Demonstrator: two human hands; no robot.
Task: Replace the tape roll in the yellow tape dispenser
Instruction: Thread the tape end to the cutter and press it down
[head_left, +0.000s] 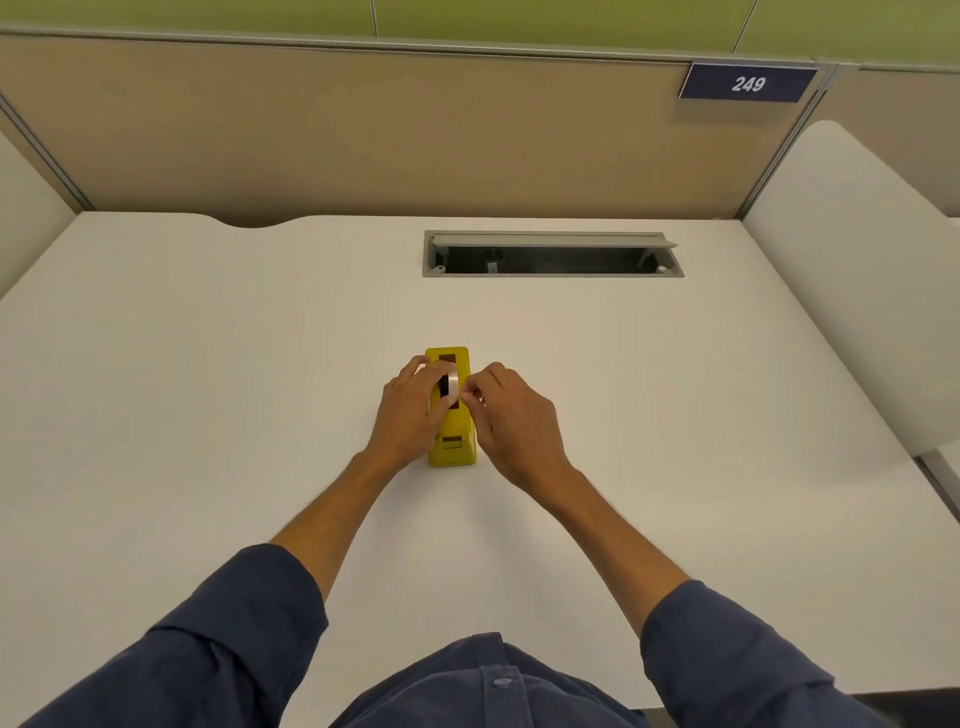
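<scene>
**Tape roll held at the dispenser's slot**

As the head camera looks down at the white desk (208, 364), the yellow tape dispenser (451, 452) stands near the middle of it, its long side pointing away from the person. Both hands meet over its open slot. The left hand (410, 410) lies against the left side of the body, and its fingers reach to the thin tape roll (454, 383), which stands on edge in the slot. The right hand (511, 421) pinches the roll from the right side with thumb and fingertips, so both hands are closed on the roll (how firmly, I cannot tell). Behind the dispenser, well apart, there is an open cable tray (553, 254) in the desk.

I judge that the step in hand is moving the roll at the slot; whether it goes in or comes out, this one picture does not say. The next move calls for keeping the roll upright and in line with the slot, while the body is kept from sliding.
</scene>
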